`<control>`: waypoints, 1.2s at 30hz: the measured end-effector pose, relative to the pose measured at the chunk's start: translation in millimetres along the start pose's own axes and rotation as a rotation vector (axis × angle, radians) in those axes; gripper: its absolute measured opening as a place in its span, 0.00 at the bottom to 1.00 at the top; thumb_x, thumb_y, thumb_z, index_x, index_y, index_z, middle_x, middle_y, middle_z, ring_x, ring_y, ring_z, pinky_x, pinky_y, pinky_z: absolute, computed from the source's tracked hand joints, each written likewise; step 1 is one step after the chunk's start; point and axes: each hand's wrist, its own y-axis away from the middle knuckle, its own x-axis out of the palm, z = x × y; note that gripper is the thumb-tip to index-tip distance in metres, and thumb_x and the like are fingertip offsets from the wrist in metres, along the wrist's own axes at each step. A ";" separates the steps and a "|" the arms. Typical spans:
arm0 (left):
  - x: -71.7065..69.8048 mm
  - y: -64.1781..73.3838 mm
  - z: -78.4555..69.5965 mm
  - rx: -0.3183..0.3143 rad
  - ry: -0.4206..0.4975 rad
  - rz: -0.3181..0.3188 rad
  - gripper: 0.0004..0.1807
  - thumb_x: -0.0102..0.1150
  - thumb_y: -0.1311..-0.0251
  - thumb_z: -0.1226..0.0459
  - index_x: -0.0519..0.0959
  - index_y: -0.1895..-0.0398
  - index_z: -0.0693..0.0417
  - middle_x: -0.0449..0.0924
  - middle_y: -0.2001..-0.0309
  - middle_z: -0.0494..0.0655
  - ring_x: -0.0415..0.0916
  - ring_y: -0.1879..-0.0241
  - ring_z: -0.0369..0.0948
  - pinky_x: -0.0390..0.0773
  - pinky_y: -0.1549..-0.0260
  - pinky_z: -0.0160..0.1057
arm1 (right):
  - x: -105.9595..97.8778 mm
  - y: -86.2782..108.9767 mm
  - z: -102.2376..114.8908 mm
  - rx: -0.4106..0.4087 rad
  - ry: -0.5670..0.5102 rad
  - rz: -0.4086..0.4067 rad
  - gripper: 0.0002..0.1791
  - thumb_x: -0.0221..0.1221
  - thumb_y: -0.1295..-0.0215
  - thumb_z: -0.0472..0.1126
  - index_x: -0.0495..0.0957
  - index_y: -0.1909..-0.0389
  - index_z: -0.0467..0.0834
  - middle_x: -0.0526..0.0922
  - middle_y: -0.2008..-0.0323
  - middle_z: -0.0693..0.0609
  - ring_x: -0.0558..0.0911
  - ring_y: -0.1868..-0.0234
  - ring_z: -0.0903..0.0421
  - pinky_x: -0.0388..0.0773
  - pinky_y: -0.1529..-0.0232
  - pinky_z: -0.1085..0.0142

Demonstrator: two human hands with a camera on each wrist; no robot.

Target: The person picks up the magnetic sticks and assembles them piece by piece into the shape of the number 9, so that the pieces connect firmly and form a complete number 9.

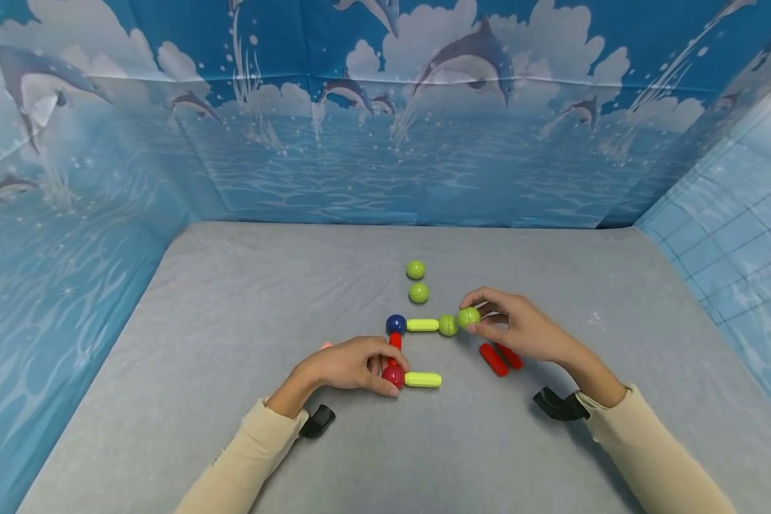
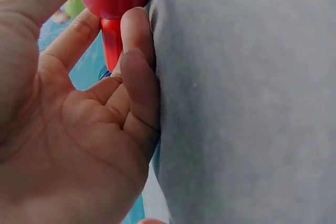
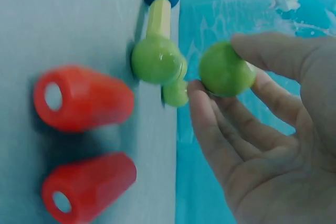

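Observation:
My right hand [image 1: 520, 325] pinches a green ball [image 1: 468, 317] between thumb and fingertips; the right wrist view shows it raised off the table. Just left of it, another green ball [image 1: 447, 325] sits at the end of a yellow-green rod [image 1: 422, 325]. That rod's other end meets a dark blue ball [image 1: 395, 324], from which a red rod [image 1: 395, 340] runs toward a red ball [image 1: 392, 376]. My left hand [image 1: 350, 364] grips the red ball with thumb and fingers, partly covering the red rod. A second yellow-green rod [image 1: 423, 380] extends right from the red ball.
Two loose green balls, one nearer [image 1: 418, 293] and one farther [image 1: 415, 269], lie beyond the joined pieces. Two red rods [image 1: 493, 360] lie below my right hand. A small pink piece [image 1: 325, 345] peeks out behind my left hand. Dolphin-printed cloth [image 1: 334, 171] borders the grey table [image 1: 244, 285].

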 end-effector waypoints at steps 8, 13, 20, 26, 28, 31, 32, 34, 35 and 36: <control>0.6 -0.5 0.3 -0.002 -0.007 0.001 0.17 0.72 0.42 0.58 0.82 0.49 0.40 0.75 0.61 0.38 0.73 0.69 0.34 0.73 0.67 0.31 | 16.5 10.4 8.9 -0.064 0.032 0.173 0.19 0.66 0.33 0.41 0.76 0.44 0.44 0.81 0.46 0.50 0.84 0.51 0.57 0.82 0.52 0.62; 1.4 -1.8 0.2 0.001 -0.014 0.004 0.17 0.72 0.41 0.58 0.82 0.49 0.41 0.75 0.61 0.38 0.73 0.69 0.34 0.73 0.67 0.31 | 22.7 13.2 10.1 -0.064 0.065 0.233 0.18 0.67 0.36 0.39 0.77 0.46 0.45 0.80 0.48 0.52 0.84 0.50 0.57 0.82 0.50 0.62; 1.0 -1.9 -0.4 -0.003 -0.012 -0.006 0.17 0.72 0.42 0.58 0.83 0.50 0.42 0.76 0.62 0.39 0.73 0.70 0.34 0.73 0.68 0.32 | 26.9 13.6 12.8 -0.060 0.062 0.311 0.17 0.68 0.37 0.38 0.78 0.48 0.49 0.79 0.51 0.56 0.81 0.51 0.59 0.81 0.50 0.63; 0.6 -1.9 -0.5 -0.004 -0.018 -0.004 0.16 0.73 0.42 0.57 0.83 0.51 0.40 0.76 0.63 0.39 0.74 0.70 0.35 0.74 0.68 0.32 | 31.7 12.5 16.8 -0.070 0.051 0.332 0.17 0.69 0.39 0.37 0.78 0.50 0.49 0.79 0.52 0.59 0.81 0.51 0.60 0.81 0.49 0.63; 0.2 -1.9 -1.0 -0.006 -0.015 -0.004 0.16 0.73 0.42 0.57 0.83 0.51 0.40 0.76 0.63 0.39 0.74 0.70 0.35 0.74 0.68 0.32 | 32.8 12.5 17.6 -0.073 0.053 0.333 0.16 0.69 0.39 0.37 0.78 0.51 0.50 0.79 0.52 0.59 0.81 0.51 0.60 0.81 0.49 0.63; -0.5 -1.7 -1.9 -0.010 -0.009 -0.005 0.16 0.73 0.42 0.58 0.83 0.51 0.41 0.76 0.63 0.39 0.74 0.70 0.35 0.74 0.68 0.32 | 34.2 12.0 18.4 -0.068 0.044 0.337 0.16 0.69 0.38 0.37 0.78 0.51 0.51 0.79 0.53 0.60 0.80 0.52 0.60 0.81 0.49 0.64; -0.7 -1.7 -2.1 -0.010 -0.008 -0.005 0.16 0.73 0.42 0.58 0.83 0.51 0.41 0.76 0.62 0.39 0.74 0.70 0.35 0.74 0.68 0.32 | 34.7 11.8 18.6 -0.069 0.039 0.337 0.16 0.69 0.38 0.37 0.78 0.51 0.51 0.79 0.53 0.60 0.80 0.52 0.60 0.81 0.49 0.64; -0.8 -1.7 -2.4 -0.008 -0.005 -0.004 0.16 0.73 0.42 0.58 0.83 0.51 0.41 0.76 0.62 0.39 0.74 0.70 0.35 0.74 0.68 0.32 | 35.9 11.3 18.8 -0.070 0.028 0.338 0.16 0.69 0.38 0.37 0.78 0.51 0.52 0.79 0.53 0.59 0.80 0.52 0.60 0.81 0.50 0.64; -0.8 -1.7 -2.4 -0.010 -0.003 -0.004 0.16 0.73 0.42 0.58 0.83 0.51 0.41 0.76 0.62 0.39 0.74 0.70 0.35 0.74 0.68 0.32 | 36.6 11.1 18.9 -0.071 0.024 0.339 0.16 0.69 0.38 0.37 0.78 0.51 0.52 0.79 0.53 0.59 0.80 0.52 0.61 0.81 0.50 0.64; -0.7 -1.6 -2.2 -0.011 0.000 -0.004 0.16 0.73 0.42 0.58 0.83 0.51 0.41 0.76 0.62 0.39 0.74 0.70 0.35 0.74 0.68 0.32 | 37.3 11.0 18.8 -0.073 0.023 0.340 0.16 0.69 0.38 0.38 0.78 0.51 0.52 0.79 0.53 0.59 0.80 0.53 0.61 0.81 0.50 0.65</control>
